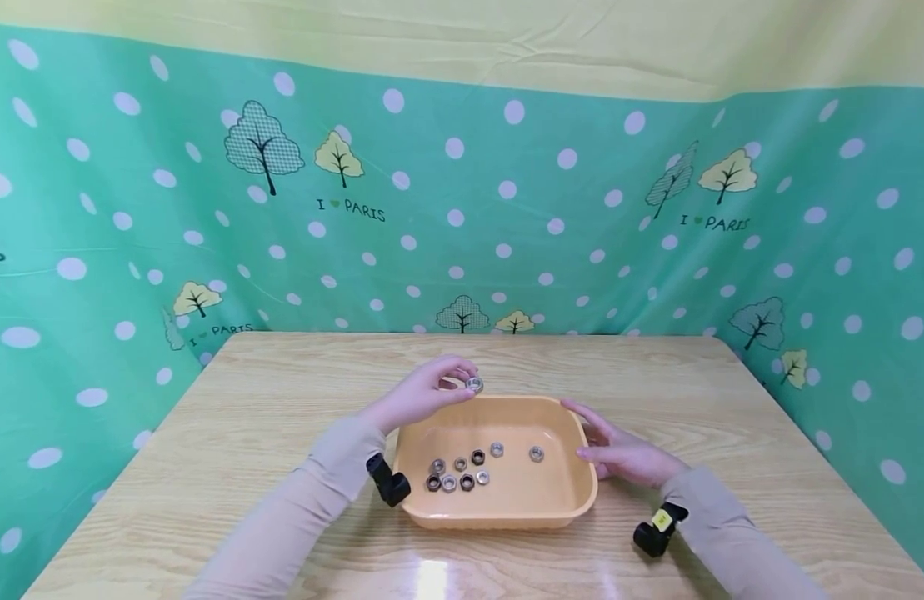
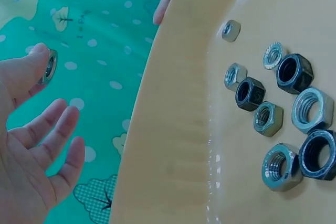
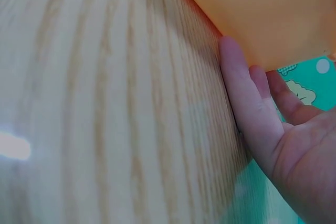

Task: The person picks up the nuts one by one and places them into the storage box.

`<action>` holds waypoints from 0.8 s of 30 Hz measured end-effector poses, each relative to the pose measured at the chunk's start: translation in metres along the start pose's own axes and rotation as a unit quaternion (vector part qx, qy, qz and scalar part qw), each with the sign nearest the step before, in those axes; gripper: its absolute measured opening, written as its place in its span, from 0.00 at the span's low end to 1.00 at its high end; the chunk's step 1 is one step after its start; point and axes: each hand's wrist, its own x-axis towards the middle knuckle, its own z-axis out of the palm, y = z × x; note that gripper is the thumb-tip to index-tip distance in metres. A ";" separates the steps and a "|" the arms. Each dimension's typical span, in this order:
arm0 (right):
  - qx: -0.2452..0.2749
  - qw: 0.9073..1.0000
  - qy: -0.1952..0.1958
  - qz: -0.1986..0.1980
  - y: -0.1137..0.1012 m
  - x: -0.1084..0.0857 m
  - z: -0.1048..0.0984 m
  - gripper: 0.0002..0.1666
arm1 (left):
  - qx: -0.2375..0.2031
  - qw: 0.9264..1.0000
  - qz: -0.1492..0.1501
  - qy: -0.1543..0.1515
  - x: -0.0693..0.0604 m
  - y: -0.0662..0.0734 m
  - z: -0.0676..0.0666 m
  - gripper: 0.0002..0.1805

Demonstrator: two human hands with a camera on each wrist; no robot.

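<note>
My left hand [image 1: 420, 394] pinches a silver hex nut [image 1: 474, 384] between thumb and forefinger above the far rim of a light-orange plastic tray [image 1: 506, 507]. In the left wrist view the other fingers [image 2: 64, 124] spread loosely away from the held nut. At the tray's right end, my right hand [image 1: 630, 454] holds the wall, thumb over the rim and fingers along the outside. Inside the tray lie several hex nuts, among them a black nut [image 2: 294, 73] and a silver nut [image 2: 312, 109], mostly grouped at the left. One silver nut [image 1: 536, 453] lies apart toward the right.
The tray stands on a wood-grain table [image 1: 282, 400]. Behind and at both sides hangs a green cloth [image 1: 432, 275] with white dots and printed trees. Each sleeve carries a black wrist camera, such as the right one [image 1: 651, 540].
</note>
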 end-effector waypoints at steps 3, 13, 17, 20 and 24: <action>-0.004 1.000 0.000 0.000 -0.001 -0.001 0.000 0.49 | 0.002 1.000 0.002 0.001 0.003 0.003 0.001 0.14; -0.010 1.000 0.011 0.011 -0.001 0.001 0.002 0.49 | -0.021 0.999 0.010 -0.022 0.016 0.008 0.014 0.12; -0.013 1.000 0.018 0.011 0.001 0.001 0.002 0.49 | -0.014 1.000 0.009 -0.022 0.019 0.008 0.018 0.12; -0.016 1.000 0.018 0.011 0.001 0.001 0.001 0.49 | -0.018 1.000 0.010 -0.020 0.020 0.007 0.021 0.12; -0.019 1.000 0.017 0.012 0.001 0.001 0.001 0.49 | -0.030 0.999 0.002 -0.016 0.021 0.005 0.025 0.12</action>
